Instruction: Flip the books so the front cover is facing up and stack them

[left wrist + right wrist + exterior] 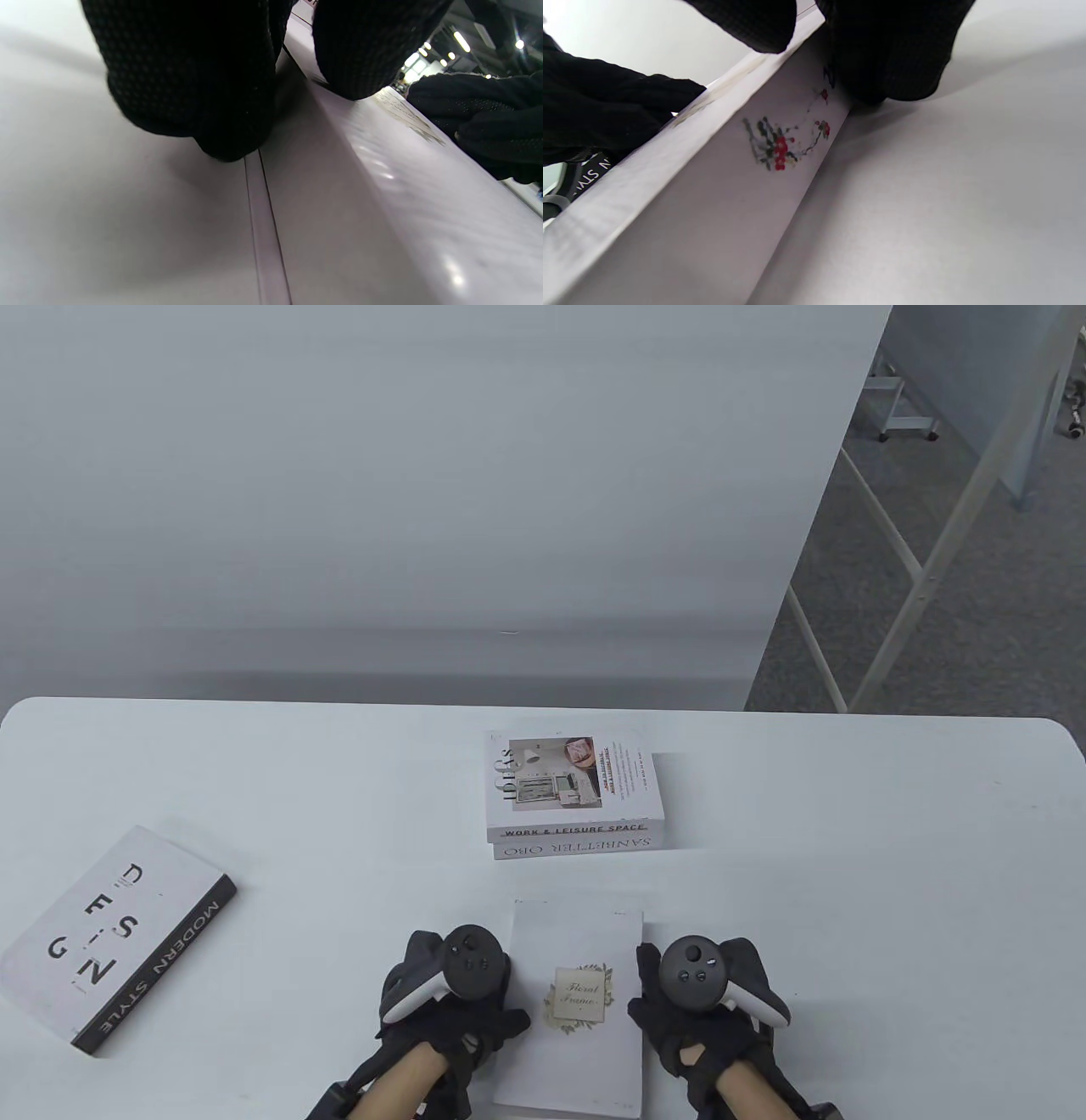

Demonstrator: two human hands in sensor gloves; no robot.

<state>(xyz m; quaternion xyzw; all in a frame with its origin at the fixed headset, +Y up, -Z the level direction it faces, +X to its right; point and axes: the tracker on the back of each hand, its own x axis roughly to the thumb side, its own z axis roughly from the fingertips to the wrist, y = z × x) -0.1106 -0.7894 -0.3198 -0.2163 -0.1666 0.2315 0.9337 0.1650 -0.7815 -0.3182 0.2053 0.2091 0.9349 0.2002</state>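
A white book with a "Floral Frame" label (pixel 577 1001) lies at the near middle of the table, label side up. My left hand (pixel 462 997) grips its left long side and my right hand (pixel 683 1001) grips its right long side. In the left wrist view my fingers (pixel 191 76) press the book's side (pixel 339 190), with a thumb over its top edge. In the right wrist view my fingers (pixel 891 55) press the side printed with red flowers (pixel 780 148). A stack of two books (pixel 573 797) sits behind, an "Ideas" cover on top.
A grey-and-white "Design / Modern Style" book (pixel 110 942) lies at the left, turned at an angle; its black spine shows in the right wrist view (pixel 589 178). The white table (pixel 848 857) ends at a back edge near a grey wall.
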